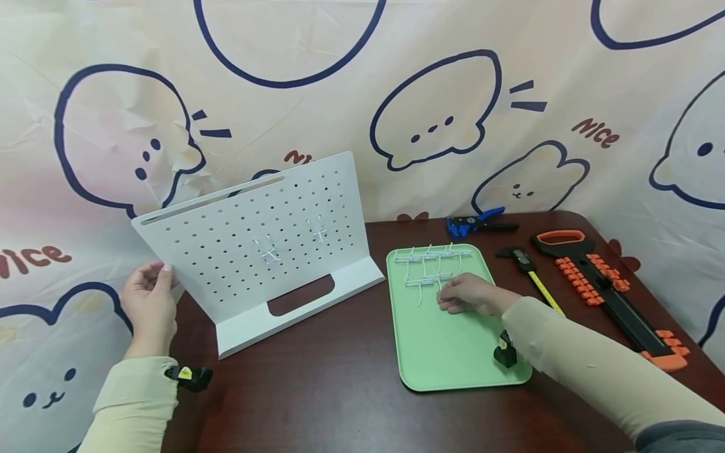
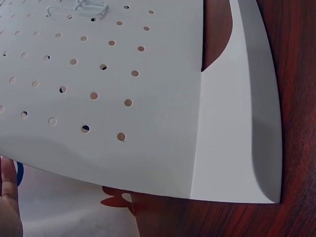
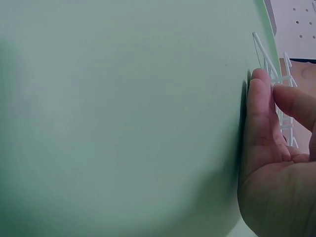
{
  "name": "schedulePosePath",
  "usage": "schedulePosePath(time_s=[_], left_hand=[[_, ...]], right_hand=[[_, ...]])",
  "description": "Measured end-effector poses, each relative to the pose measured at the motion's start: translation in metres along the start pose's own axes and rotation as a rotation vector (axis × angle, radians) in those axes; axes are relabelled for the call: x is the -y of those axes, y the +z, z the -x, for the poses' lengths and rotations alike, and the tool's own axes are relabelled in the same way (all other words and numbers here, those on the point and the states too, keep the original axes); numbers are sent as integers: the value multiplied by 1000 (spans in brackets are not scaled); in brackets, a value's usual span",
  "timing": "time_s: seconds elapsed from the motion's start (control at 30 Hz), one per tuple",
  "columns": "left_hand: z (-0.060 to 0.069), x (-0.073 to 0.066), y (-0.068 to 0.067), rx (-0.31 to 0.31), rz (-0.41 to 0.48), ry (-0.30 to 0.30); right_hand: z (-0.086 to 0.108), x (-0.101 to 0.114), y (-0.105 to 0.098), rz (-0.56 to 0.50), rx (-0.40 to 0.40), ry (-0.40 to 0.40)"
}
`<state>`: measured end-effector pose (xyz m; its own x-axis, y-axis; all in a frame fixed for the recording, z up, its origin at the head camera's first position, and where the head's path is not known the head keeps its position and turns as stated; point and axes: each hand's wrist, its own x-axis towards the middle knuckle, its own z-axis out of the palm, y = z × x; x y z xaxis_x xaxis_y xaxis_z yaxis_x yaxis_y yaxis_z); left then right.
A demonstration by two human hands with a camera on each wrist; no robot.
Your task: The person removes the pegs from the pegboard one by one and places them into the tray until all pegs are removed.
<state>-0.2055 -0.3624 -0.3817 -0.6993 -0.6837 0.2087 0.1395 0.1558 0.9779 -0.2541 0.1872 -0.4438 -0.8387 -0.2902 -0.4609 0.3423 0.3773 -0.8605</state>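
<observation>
A white pegboard stands tilted on its foot on the dark table, with two white wire hooks hung on it, one near the middle and one further right. My left hand holds the board's left edge between thumb and fingers; the left wrist view catches only part of that hand. On the green tray lie several white wire hooks in rows. My right hand, low over the tray, pinches a white wire hook between thumb and fingertips, partly hidden by them.
Behind the tray lies a blue and black wire stripper. To its right are a black measuring tool with a display and yellow strip, and a long black tool with orange clips. A printed cloth hangs behind the table.
</observation>
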Motion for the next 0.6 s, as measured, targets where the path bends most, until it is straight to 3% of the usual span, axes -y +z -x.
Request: schedulePosePath(time_s=[0.6], left_hand=[[-1, 2, -1, 8, 10, -9]], right_hand=[[-1, 7, 11, 97, -21, -29]])
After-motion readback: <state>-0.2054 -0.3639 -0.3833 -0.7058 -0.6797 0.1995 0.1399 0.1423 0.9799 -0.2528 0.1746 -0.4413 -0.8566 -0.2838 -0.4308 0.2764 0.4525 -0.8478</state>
